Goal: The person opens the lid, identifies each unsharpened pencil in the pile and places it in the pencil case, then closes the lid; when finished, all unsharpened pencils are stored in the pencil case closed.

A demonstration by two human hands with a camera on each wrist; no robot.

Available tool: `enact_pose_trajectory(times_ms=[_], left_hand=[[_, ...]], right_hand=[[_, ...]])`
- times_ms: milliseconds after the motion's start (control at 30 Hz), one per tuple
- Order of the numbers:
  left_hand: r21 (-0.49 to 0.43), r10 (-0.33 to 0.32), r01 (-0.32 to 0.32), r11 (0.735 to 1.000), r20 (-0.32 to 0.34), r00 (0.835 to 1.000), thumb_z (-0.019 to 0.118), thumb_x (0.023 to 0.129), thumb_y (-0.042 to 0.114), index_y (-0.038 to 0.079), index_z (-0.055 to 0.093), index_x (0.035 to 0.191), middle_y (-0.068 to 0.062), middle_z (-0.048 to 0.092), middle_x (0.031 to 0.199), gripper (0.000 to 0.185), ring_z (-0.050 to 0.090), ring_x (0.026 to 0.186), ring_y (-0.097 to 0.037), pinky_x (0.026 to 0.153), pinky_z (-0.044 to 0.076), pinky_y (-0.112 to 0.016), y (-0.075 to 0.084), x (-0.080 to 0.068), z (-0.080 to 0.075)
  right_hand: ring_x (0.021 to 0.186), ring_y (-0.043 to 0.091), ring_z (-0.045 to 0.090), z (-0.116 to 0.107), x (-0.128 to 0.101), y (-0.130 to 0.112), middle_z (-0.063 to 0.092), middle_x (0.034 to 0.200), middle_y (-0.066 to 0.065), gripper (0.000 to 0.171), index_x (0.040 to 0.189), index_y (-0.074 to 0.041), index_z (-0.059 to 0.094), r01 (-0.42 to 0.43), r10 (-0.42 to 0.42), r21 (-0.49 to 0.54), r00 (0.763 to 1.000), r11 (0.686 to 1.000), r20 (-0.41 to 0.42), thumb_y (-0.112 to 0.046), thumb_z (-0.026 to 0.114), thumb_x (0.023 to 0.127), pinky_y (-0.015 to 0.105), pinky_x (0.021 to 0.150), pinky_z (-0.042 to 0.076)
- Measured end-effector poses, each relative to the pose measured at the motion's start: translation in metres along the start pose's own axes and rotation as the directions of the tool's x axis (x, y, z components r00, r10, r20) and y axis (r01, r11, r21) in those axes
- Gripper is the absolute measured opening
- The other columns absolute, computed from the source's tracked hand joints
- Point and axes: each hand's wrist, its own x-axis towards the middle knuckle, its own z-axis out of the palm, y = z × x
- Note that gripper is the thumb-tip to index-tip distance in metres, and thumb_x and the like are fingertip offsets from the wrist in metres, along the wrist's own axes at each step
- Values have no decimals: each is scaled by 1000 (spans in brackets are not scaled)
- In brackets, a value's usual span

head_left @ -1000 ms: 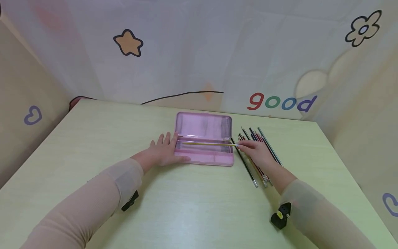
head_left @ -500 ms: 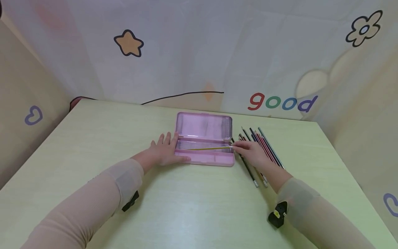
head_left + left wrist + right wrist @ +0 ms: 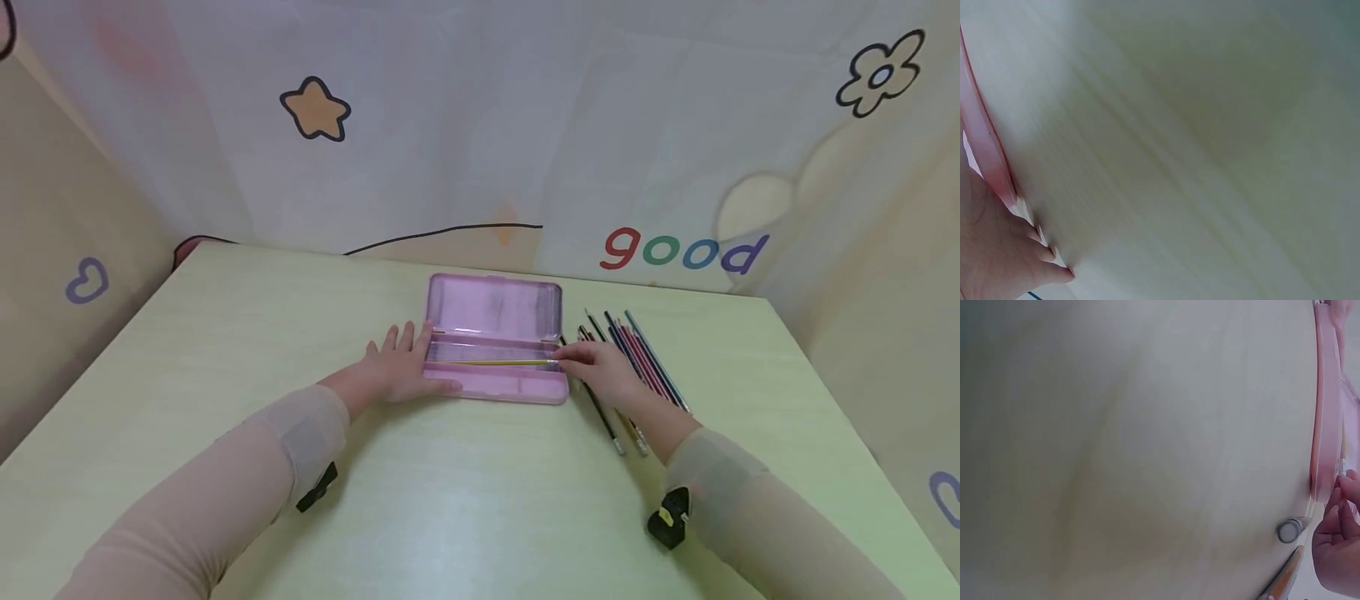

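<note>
A pink pencil case (image 3: 495,337) lies open in the middle of the pale green table (image 3: 225,350), lid flat toward the wall. My left hand (image 3: 401,367) rests flat against the case's left end, fingers straight, thumb along the front edge. My right hand (image 3: 600,367) pinches the end of a yellow pencil (image 3: 502,362) that lies lengthwise inside the case's tray. The left wrist view shows the case's pink edge (image 3: 985,144) beside my palm. In the right wrist view my fingertips (image 3: 1341,506) are at the case's rim (image 3: 1325,425).
A row of several coloured pencils (image 3: 633,367) lies on the table just right of the case, partly under my right wrist. A curtain with a star, a flower and the word "good" (image 3: 682,248) hangs behind the table's far edge.
My right hand has moved the yellow pencil left and down, from above the case's hinge into the tray. The left hand has stayed against the case.
</note>
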Motion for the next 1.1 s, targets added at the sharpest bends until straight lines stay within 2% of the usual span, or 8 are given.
enact_pose_trajectory(times_ms=[167, 400, 500, 733, 800, 933, 1100], left_hand=[[-3, 4, -4, 1000, -1, 1000, 41, 75, 80, 11, -9, 149, -20, -5, 154, 113, -8, 138, -41, 105, 3, -62, 1, 3, 0], [14, -5, 5, 1000, 1, 1000, 41, 76, 79, 10, -9, 149, -20, -4, 154, 112, -7, 139, -41, 105, 3, -63, 2, 2, 0], [14, -3, 3, 1000, -2, 1000, 41, 76, 79, 11, -9, 149, -20, -4, 154, 112, -7, 139, -41, 106, 3, -62, 2, 2, -1], [5, 1, -1, 1000, -2, 1000, 40, 74, 81, 11, -9, 149, -20, -5, 154, 114, -7, 139, -41, 106, 3, -62, 2, 2, 1], [4, 2, -2, 1000, -2, 1000, 40, 74, 82, 11, -9, 149, -20, -5, 154, 114, -7, 139, -41, 106, 3, -62, 1, 2, 1], [4, 0, 0, 1000, -4, 1000, 40, 74, 81, 11, -9, 149, -20, -5, 154, 114, -7, 139, -40, 106, 3, -62, 1, 2, 1], [-9, -4, 4, 1000, 3, 1000, 42, 75, 80, 10, -9, 149, -21, -5, 154, 114, -8, 138, -41, 106, 3, -62, 1, 0, -1]], right_hand=[[97, 25, 55, -3, -2, -2, 62, 110, 14, 19, 108, -1, 66, -9, 9, 15, 1000, 1000, 5, -7, 56, 93, 35, 82, 48], [102, 25, 54, -9, -8, 2, 61, 116, 12, 23, 113, -6, 66, -56, 57, 29, 998, 998, -9, -16, 57, 94, 38, 87, 47], [109, 26, 54, -17, -14, 7, 59, 122, 13, 28, 117, -5, 64, -53, 55, 54, 998, 997, -36, -19, 57, 94, 37, 89, 47], [118, 28, 46, -39, -36, 13, 52, 130, 16, 44, 126, -3, 57, -149, 159, 124, 984, 981, -76, -34, 54, 94, 41, 98, 40], [120, 29, 44, -45, -43, 16, 49, 133, 17, 49, 128, -2, 54, -151, 165, 147, 982, 977, -89, -37, 53, 94, 41, 99, 39], [123, 26, 42, -55, -54, 24, 44, 138, 16, 56, 133, -2, 50, -145, 165, 173, 980, 974, -107, -42, 52, 94, 30, 95, 42], [111, 10, 49, -63, -64, 36, 48, 134, 12, 60, 133, -1, 50, -143, 170, 178, 973, 974, -153, -45, 54, 92, 14, 81, 45]])
